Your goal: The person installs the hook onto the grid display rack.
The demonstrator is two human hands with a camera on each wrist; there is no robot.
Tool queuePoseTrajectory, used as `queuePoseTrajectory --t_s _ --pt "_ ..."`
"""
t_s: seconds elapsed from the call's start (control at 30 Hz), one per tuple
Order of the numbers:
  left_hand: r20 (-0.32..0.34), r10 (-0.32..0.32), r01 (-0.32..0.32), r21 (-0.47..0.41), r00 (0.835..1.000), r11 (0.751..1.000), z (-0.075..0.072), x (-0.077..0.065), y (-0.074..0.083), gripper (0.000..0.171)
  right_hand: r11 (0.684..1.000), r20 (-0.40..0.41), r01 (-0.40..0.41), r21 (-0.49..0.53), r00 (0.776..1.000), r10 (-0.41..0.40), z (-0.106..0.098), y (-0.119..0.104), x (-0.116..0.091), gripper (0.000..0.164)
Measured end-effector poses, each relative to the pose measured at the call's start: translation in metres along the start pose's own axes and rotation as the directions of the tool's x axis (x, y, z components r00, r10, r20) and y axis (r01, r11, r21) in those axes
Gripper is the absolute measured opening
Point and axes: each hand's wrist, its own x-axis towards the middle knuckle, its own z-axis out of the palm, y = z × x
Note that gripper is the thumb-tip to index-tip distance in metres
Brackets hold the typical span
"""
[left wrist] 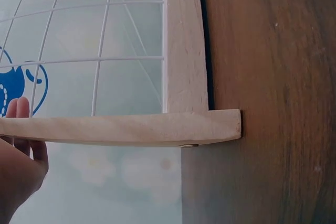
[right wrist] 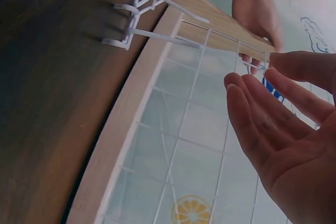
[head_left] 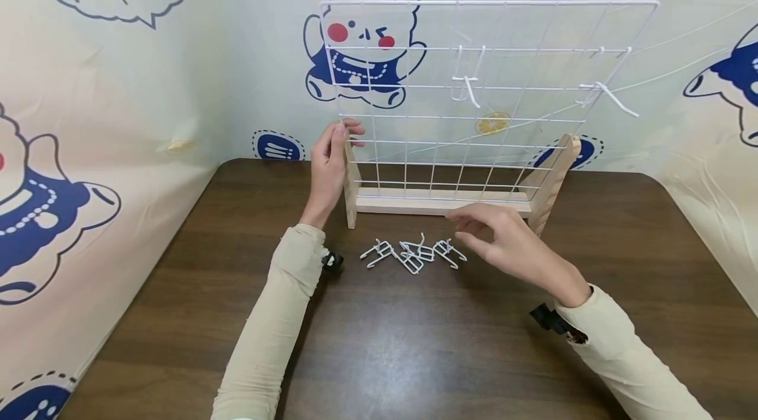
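A white wire grid rack stands on the table, held by a wooden base bar (head_left: 438,208) and two wooden side pieces. My left hand (head_left: 328,170) grips the left wooden side piece (head_left: 352,193), its fingertips curling past the edge in the left wrist view. My right hand (head_left: 509,242) hovers in front of the base bar with nothing in it, fingers loosely bent. Just left of it lies a small pile of several white wire hooks (head_left: 410,255). Two similar hooks hang on the grid, one near the middle (head_left: 470,87) and another toward the right (head_left: 616,99).
Behind the rack rises a patterned cloth backdrop (head_left: 249,78) with bear drawings. The brown wooden table (head_left: 379,341) extends toward me under both forearms. The right wooden side piece (head_left: 553,176) leans outward at the rack's other end.
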Motion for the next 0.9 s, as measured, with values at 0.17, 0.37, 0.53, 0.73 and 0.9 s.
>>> queuePoseTrajectory --t_s 0.17,0.37,0.53,0.73,0.9 --pt "0.011 0.001 -0.001 0.004 1.0 1.0 -0.002 -0.002 -0.001 0.035 0.998 0.087 -0.065 0.009 0.994 0.064 0.007 0.004 -0.001 0.03" --pt "-0.003 0.006 -0.006 0.004 1.0 1.0 -0.002 -0.002 -0.001 0.034 0.997 0.191 -0.081 -0.014 0.978 0.082 0.02 0.014 0.003 0.03" --pt "0.017 0.002 -0.002 0.004 1.0 1.0 0.0 0.0 -0.002 0.034 0.995 0.234 -0.096 -0.01 0.967 0.096 0.024 0.023 0.002 0.027" --pt "0.008 0.025 -0.026 0.013 1.0 1.0 0.0 -0.001 0.0 0.035 0.995 0.234 -0.094 -0.027 0.967 0.098 0.022 0.033 0.003 0.015" --pt "0.009 0.023 -0.023 0.011 1.0 1.0 -0.002 -0.001 0.001 0.034 0.995 0.206 -0.102 0.012 0.974 0.097 0.02 0.036 0.003 0.014"
